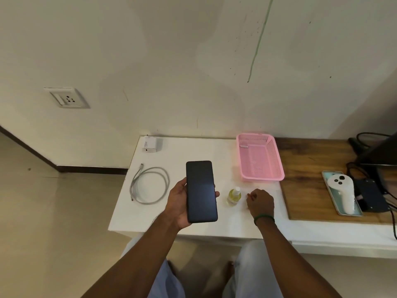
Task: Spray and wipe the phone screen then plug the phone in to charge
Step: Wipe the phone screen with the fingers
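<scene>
My left hand holds a black phone upright above the white table, dark screen facing me. A small spray bottle with yellowish liquid stands on the table just right of the phone. My right hand rests curled on the table right of the bottle, a short gap away, with nothing seen in it. A grey coiled cable lies left of the phone. A white charger brick sits at the table's back left corner. A wall socket is on the wall to the left.
A pink plastic basket stands at the back right of the white surface. Further right, a wooden board carries a white controller lying on a phone-like tray, black cables and a dark device. Floor lies left of the table.
</scene>
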